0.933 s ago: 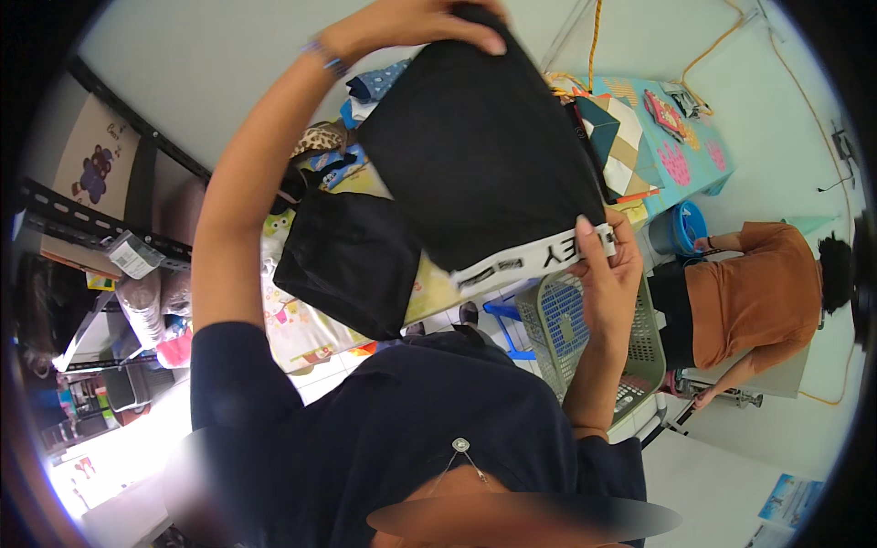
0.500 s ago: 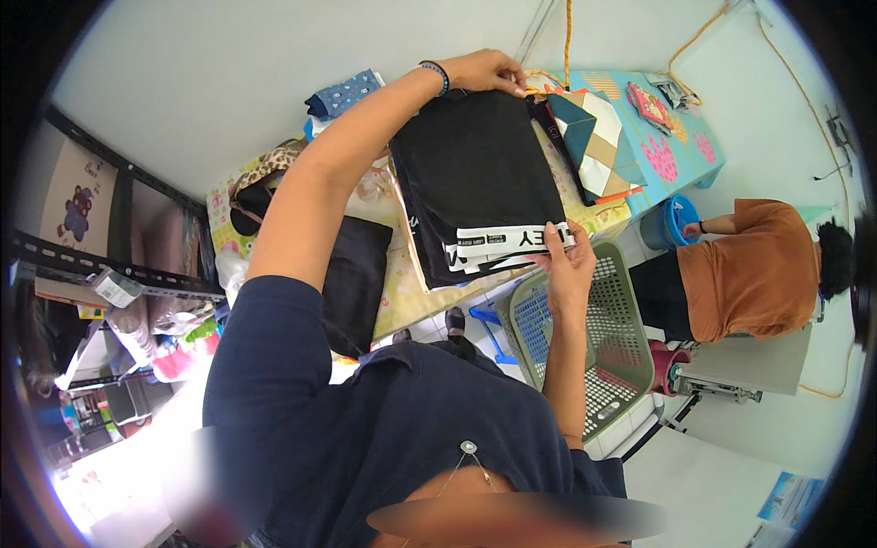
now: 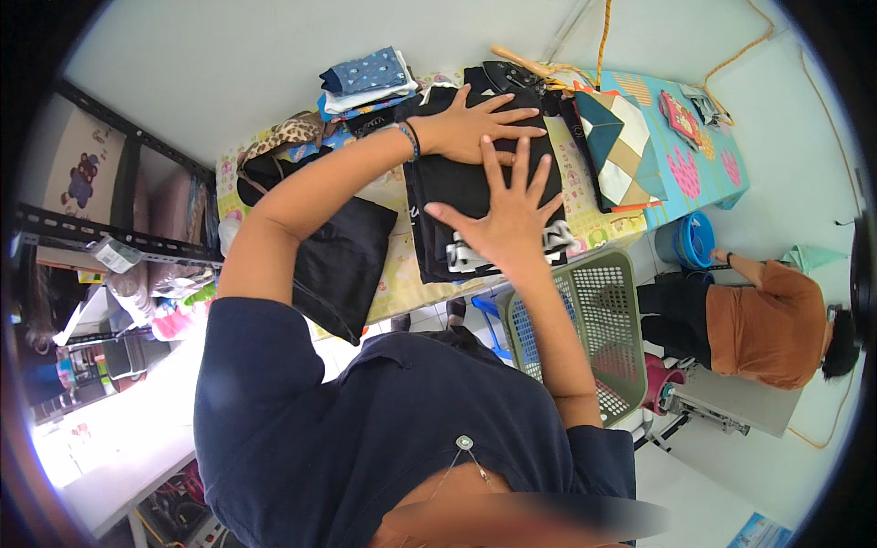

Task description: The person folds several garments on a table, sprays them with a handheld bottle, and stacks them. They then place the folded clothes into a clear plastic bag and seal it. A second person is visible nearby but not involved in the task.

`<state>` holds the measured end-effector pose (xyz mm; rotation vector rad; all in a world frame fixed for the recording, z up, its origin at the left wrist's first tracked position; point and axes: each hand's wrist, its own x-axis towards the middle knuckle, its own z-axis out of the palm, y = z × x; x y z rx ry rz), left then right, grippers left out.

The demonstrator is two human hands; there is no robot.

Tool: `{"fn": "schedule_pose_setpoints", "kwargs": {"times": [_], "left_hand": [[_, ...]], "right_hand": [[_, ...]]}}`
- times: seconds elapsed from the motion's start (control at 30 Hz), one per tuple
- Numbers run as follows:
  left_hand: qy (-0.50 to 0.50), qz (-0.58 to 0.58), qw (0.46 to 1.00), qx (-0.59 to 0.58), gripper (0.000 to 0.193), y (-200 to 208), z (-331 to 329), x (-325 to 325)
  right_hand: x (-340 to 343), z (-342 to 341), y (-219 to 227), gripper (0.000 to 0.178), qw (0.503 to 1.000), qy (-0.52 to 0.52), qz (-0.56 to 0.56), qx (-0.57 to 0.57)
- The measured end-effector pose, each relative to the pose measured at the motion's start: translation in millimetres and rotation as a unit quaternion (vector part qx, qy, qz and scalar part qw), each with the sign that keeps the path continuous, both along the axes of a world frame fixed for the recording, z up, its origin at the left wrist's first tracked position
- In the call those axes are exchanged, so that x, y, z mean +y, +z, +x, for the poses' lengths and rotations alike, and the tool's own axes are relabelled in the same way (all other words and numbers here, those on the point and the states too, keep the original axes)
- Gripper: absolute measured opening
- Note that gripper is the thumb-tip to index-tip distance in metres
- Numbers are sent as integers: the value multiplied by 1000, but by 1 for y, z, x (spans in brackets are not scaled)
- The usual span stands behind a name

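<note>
A folded black garment (image 3: 457,194) with a black-and-white printed band lies on a stack of dark folded cloth on the table. My left hand (image 3: 461,132) rests flat on its far part, fingers spread. Closer to me, my right hand (image 3: 507,215) presses down on it, also with spread fingers, partly covering the white band. The fingertips of both hands nearly meet. To the left, a loose black cloth (image 3: 343,265) hangs over the table's near edge.
Behind the stack lies a clothes iron (image 3: 512,77). Folded clothes (image 3: 370,78) are piled at the back left, a patterned folded cloth (image 3: 614,151) to the right. A green basket (image 3: 614,315) stands beside the table. A person in a brown shirt (image 3: 763,315) is at the right near a blue bucket (image 3: 692,239).
Both hands have let go of the garment's edges and now lie flat on it. The garment's printed band is now mostly under my right hand. The other person has shifted slightly.
</note>
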<state>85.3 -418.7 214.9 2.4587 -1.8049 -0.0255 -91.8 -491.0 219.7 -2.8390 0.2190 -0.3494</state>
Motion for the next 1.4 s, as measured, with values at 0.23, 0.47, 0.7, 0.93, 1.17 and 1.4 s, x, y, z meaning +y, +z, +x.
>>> {"fn": "schedule_pose_setpoints", "kwargs": {"times": [0.23,0.47,0.7,0.93,1.17,1.4], "left_hand": [[26,-73,997,19,78,-53,17,-1],[28,-169,985,36,73,-42,7,5],[130,-526,824,164,37,-48,-41,148],[419,-219,868,154,61,-192,-202,345],[447,-74,871,191,100,-215,-279,323],[405,-68,898,160,73,-248,-284,355]], "right_hand": [[11,4,-50,119,1000,-11,-21,17],[20,-28,-43,90,996,-47,-69,20],[44,-81,-68,39,891,380,186,-164],[124,-43,-223,75,921,388,4,19],[144,19,-247,45,931,318,-175,-30],[154,-41,-252,44,949,285,-134,-6]]}}
